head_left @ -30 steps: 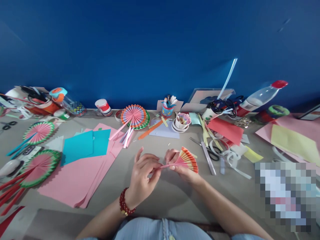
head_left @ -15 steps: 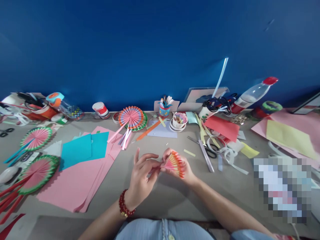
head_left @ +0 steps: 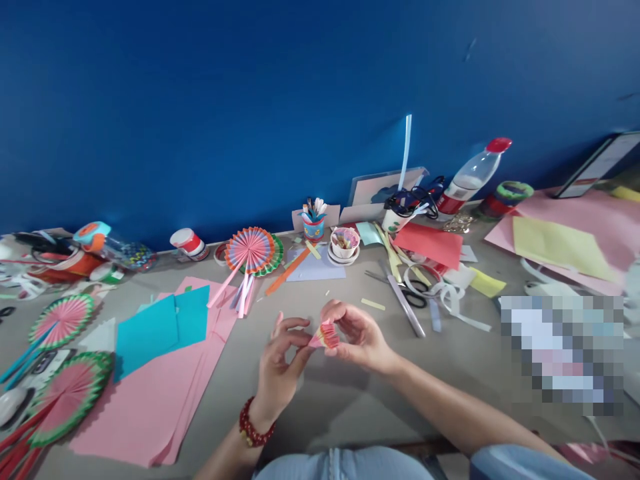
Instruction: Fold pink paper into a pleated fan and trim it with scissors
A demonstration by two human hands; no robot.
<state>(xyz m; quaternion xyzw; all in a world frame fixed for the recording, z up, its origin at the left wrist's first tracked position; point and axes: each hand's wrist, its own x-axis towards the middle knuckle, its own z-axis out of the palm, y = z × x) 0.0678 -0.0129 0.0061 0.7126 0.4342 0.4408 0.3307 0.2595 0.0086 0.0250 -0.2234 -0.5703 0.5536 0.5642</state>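
Observation:
A small pleated paper fan (head_left: 326, 335), pink with a yellow and orange-red edge, is held above the desk between both hands. Its narrow pink end is pinched by my left hand (head_left: 281, 363), thumb against fingers, with a red bead bracelet at the wrist. My right hand (head_left: 357, 337) grips the wider pleated edge, fingers curled above and thumb below. The folds are squeezed close together. Beyond the hands stands a finished round paper fan (head_left: 250, 250), pink with an orange rim, leaning over a green-rimmed one.
Pink paper sheets (head_left: 145, 407) with blue sheets (head_left: 147, 333) on top lie left. Round fans (head_left: 70, 393) rest at far left. Scissors (head_left: 413, 293), a metal-coloured strip (head_left: 406, 307) and curled white ribbon (head_left: 453, 303) lie right. A bottle (head_left: 470, 177) and pen cup (head_left: 314, 227) stand behind.
The pleated fan has gone from spread to squeezed narrower. My right hand has shifted its fingers onto the fan's wide edge. The head view has turned and tilted slightly.

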